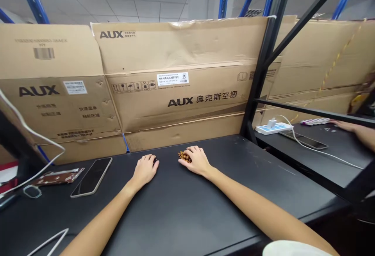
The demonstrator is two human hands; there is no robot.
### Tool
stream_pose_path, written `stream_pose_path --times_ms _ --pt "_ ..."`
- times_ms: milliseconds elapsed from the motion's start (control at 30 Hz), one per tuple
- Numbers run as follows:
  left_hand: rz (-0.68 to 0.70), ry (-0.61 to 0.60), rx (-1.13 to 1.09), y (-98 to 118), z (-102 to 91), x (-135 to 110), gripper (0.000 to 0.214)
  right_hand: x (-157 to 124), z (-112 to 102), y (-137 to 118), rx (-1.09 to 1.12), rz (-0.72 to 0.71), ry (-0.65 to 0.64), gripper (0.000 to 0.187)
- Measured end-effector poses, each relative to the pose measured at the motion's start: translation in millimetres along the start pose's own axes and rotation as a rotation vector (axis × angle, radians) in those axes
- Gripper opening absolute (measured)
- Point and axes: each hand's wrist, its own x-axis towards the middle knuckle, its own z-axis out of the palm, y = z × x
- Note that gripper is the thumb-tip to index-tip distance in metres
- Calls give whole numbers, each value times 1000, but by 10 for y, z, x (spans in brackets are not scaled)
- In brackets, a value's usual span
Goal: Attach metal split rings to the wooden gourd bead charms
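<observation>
My right hand (197,161) rests on the black tabletop (181,205), its fingers curled over a small amber-and-brown object with prongs (184,156). Most of that object is hidden under the palm, so its kind is unclear. To the left, my left hand (145,170) lies on the same tabletop with its fingers bent down and closed. A little of something dark (155,160) shows beside its fingertips, too small to name. The two hands are apart, with bare tabletop between them.
Left of my hands lie a phone (91,177), a brown wrapped packet (58,176) and a white cable (32,130). Cardboard panels (181,119) stand along the back. Beyond a black frame post (258,80) are a power strip (274,127), another phone (304,139) and another person's hand (347,125).
</observation>
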Motion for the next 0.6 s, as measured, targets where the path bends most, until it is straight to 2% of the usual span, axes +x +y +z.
stream_pose_path --times_ms 600 --pt "3 -26 21 -16 26 28 39 -35 -16 58 36 38 -49 48"
